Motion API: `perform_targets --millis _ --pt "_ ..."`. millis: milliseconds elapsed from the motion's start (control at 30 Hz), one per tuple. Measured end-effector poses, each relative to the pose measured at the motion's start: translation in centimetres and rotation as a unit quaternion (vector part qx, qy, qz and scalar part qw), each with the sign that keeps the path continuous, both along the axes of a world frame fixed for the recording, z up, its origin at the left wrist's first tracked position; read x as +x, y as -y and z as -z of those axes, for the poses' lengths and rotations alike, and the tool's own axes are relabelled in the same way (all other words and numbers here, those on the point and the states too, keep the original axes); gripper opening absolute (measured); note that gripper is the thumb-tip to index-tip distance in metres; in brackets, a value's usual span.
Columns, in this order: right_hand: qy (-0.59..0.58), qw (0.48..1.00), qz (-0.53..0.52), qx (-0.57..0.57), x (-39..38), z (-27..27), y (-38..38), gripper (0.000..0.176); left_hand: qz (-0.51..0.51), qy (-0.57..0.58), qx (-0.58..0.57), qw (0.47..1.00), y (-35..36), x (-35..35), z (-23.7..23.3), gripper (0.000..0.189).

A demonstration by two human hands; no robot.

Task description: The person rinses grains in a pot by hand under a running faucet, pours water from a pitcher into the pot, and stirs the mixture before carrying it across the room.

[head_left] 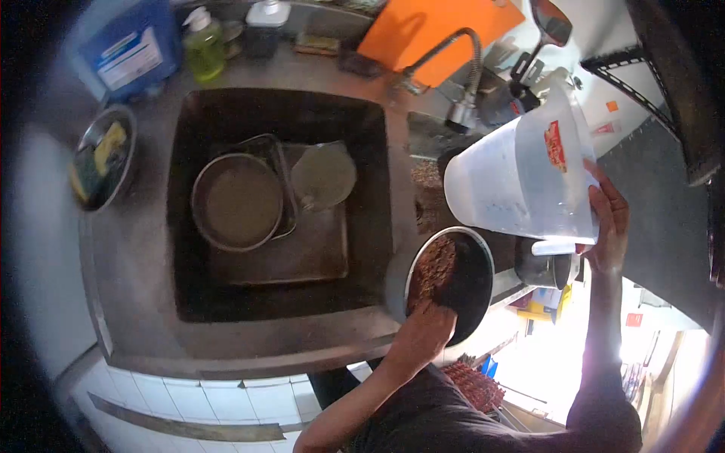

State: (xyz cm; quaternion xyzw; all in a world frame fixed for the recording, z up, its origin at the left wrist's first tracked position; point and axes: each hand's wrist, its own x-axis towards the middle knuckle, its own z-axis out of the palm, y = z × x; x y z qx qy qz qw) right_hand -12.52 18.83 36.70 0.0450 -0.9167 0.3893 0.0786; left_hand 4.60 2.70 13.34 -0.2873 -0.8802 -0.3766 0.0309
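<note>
My left hand (429, 330) is closed at the near rim of a deep dark pot (477, 291), its fingertips hidden inside. Clumpy reddish-brown stuff (436, 268) covers one side of the pot's inside. My right hand (609, 219) grips a translucent plastic bucket (502, 170) at its wide end, fingers round the edge. The bucket has a red label and lies tilted on its side in the view, just beyond the pot.
A dark sink (283, 302) holds a round pan (238, 202) of murky water and a clear container (323, 177). Around it are a faucet (462, 113), an orange board (430, 30), a green soap bottle (204, 49), a blue jug (132, 57) and a bowl of sponges (124, 158).
</note>
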Motion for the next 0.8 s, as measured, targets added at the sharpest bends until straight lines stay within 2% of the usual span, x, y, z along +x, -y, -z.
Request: perform_targets --millis 33,200,267,300,400,467,533,567,633,667,700,733,800 --pt "0.004 0.999 -0.002 -0.040 -0.1 0.3 1.2 0.038 -0.003 -0.014 0.005 1.000 -0.2 0.0 0.3 0.009" --pt "0.013 0.996 -0.081 -0.029 -0.2 1.2 11.0 0.036 -0.081 -0.022 0.008 0.996 -1.6 0.9 1.4 0.006" --pt "0.071 0.986 -0.137 -0.056 -0.3 1.6 14.9 0.037 -0.090 -0.023 0.024 0.995 -1.3 0.8 0.7 0.004" --pt "0.094 0.982 -0.154 -0.052 -0.2 1.9 16.8 0.037 -0.062 0.043 0.057 0.995 -2.3 0.5 1.0 0.003" --pt "0.118 0.969 -0.209 -0.061 -0.6 4.3 22.3 0.036 -0.089 0.068 0.044 0.993 -3.7 0.2 1.1 0.005" --pt "0.087 0.957 -0.272 -0.053 -1.5 6.4 25.4 0.035 -0.158 0.025 0.128 0.979 -5.1 0.8 2.3 0.008" --pt "0.104 0.951 -0.289 -0.041 -0.4 7.7 29.8 0.033 -0.149 -0.014 0.045 0.988 -1.7 1.0 0.3 0.009" --pt "0.073 0.945 -0.319 -0.012 -0.8 9.0 31.0 0.033 -0.155 -0.024 0.070 0.985 -1.3 1.0 0.4 0.012" --pt "0.082 0.932 -0.352 -0.042 -0.2 11.5 34.4 0.033 -0.176 -0.027 0.082 0.981 -0.9 1.2 0.7 0.020" --pt "0.081 0.924 -0.368 -0.062 0.4 12.4 36.0 0.033 -0.223 -0.046 0.128 0.965 -0.8 1.2 0.8 0.026" --pt "0.089 0.932 -0.352 0.027 1.3 12.2 37.7 0.033 -0.265 -0.068 0.175 0.946 -0.5 1.4 0.8 0.032" --pt "0.090 0.929 -0.358 0.019 2.0 13.2 39.1 0.033 -0.271 -0.067 0.167 0.946 -0.3 1.7 1.0 0.032" --pt "0.088 0.908 -0.407 -0.054 2.9 16.1 41.8 0.033 -0.302 -0.010 0.214 0.929 -0.1 2.1 1.1 0.046"
